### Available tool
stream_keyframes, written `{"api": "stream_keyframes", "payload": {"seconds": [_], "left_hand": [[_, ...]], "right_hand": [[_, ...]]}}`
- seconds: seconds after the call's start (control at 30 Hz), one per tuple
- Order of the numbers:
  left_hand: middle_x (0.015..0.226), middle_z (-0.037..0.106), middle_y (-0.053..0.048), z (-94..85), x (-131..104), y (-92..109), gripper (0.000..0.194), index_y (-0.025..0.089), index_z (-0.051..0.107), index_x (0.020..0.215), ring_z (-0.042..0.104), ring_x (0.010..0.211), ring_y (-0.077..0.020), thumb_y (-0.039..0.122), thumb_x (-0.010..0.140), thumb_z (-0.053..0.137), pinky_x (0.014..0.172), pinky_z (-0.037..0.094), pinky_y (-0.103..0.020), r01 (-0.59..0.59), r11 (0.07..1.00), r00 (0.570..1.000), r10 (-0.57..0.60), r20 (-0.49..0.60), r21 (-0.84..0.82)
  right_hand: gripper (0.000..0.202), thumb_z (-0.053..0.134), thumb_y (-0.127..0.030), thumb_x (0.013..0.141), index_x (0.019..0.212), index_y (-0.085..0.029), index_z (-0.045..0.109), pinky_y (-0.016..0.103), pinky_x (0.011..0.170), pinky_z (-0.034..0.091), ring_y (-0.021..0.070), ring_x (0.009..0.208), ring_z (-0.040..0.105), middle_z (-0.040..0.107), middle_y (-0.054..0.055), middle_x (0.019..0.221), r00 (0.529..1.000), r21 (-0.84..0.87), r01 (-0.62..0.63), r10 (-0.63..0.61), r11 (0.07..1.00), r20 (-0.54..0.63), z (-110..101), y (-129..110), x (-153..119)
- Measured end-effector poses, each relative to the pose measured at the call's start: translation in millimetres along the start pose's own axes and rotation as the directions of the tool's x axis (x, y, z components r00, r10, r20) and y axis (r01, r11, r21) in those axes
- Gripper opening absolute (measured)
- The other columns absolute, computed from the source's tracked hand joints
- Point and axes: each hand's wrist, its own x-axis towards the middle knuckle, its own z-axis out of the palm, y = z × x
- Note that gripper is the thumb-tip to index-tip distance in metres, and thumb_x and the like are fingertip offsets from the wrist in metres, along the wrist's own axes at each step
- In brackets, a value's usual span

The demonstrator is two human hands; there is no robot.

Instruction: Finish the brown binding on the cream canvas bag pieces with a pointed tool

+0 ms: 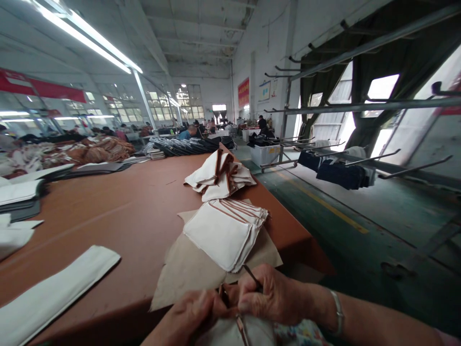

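At the bottom edge, my left hand (pixel 196 307) is closed, pinching the brown edge of a white cloth piece (pixel 219 334). My right hand (pixel 270 294) lies close beside it with curled fingers. A thin dark tool (pixel 252 276) sticks out of the right fist; its kind is not clear. Between the hands the brown material is partly hidden by fingers, and a dark narrow strip runs down the cloth. Just beyond them rests a stack of white cloth pieces with brown edges (pixel 216 230), on a sheet of brown paper (pixel 173 274).
Behind the stack lies a crumpled heap of brown-trimmed white cloth (pixel 225 175). The brown-covered table (pixel 118 206) has a folded white strip (pixel 65 293) at left and fabric piles (pixel 90 151) farther back. On the right stand a metal rack (pixel 360 106) and a white bin (pixel 264 155). People work in the distance.
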Motion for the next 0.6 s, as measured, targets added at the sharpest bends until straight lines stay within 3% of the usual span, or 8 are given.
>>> {"api": "stream_keyframes", "payload": {"seconds": [0.13, 0.33, 0.4, 0.5, 0.6], "left_hand": [[0.054, 0.042, 0.002, -11.3, 3, -4, 0.064, 0.013, 0.062, 0.061, 0.031, 0.052, -0.0112, 0.070, 0.086, 0.044, 0.050, 0.019, -0.025, 0.055, 0.997, 0.998, -0.056, -0.029, -0.047], [0.050, 0.034, 0.006, -17.2, 5, -3, 0.042, 0.016, 0.051, 0.056, 0.020, 0.047, -0.0075, 0.046, 0.084, 0.063, 0.047, 0.012, -0.026, 0.050, 0.996, 0.993, -0.042, 0.110, -0.069], [0.052, 0.036, 0.006, -16.1, 5, 0, 0.035, 0.015, 0.054, 0.059, 0.023, 0.048, -0.0074, 0.039, 0.080, 0.067, 0.047, 0.015, -0.025, 0.042, 0.996, 0.992, -0.033, 0.121, -0.077], [0.064, 0.051, 0.003, -11.4, 5, 3, 0.024, 0.013, 0.061, 0.077, 0.037, 0.056, -0.0089, 0.032, 0.071, 0.075, 0.051, 0.023, -0.022, -0.001, 0.999, 0.996, 0.005, 0.084, -0.038], [0.072, 0.056, 0.002, -2.6, 3, 3, 0.019, 0.014, 0.059, 0.082, 0.043, 0.062, -0.0102, 0.022, 0.069, 0.072, 0.055, 0.032, -0.020, -0.085, 0.991, 0.996, 0.088, -0.022, 0.106]], "right_hand": [[0.045, 0.056, -0.050, 0.090, 0.064, -0.014, 0.050, 0.021, 0.054, 0.033, 0.0095, 0.060, 0.038, 0.044, -0.002, 0.065, 0.999, -0.016, 0.044, -0.043, 0.999, 0.024, -6, -1, -1], [0.040, 0.056, -0.046, 0.092, 0.071, -0.013, 0.057, 0.022, 0.059, 0.035, 0.0104, 0.063, 0.041, 0.049, 0.000, 0.069, 0.996, -0.054, 0.086, -0.084, 0.995, 0.031, -11, -1, 0], [0.041, 0.057, -0.048, 0.091, 0.071, -0.012, 0.058, 0.022, 0.058, 0.034, 0.0100, 0.063, 0.041, 0.049, -0.001, 0.069, 0.998, -0.035, 0.057, -0.056, 0.998, 0.028, -12, 2, 0], [0.042, 0.059, -0.048, 0.091, 0.070, -0.012, 0.057, 0.019, 0.051, 0.030, 0.0076, 0.057, 0.037, 0.045, -0.003, 0.065, 0.999, 0.022, -0.034, 0.034, 0.999, 0.019, -14, 6, -2], [0.040, 0.061, -0.047, 0.090, 0.072, -0.012, 0.056, 0.018, 0.045, 0.026, 0.0045, 0.049, 0.032, 0.040, -0.006, 0.058, 0.994, 0.087, -0.109, 0.108, 0.990, 0.012, -13, 7, -4]]}}
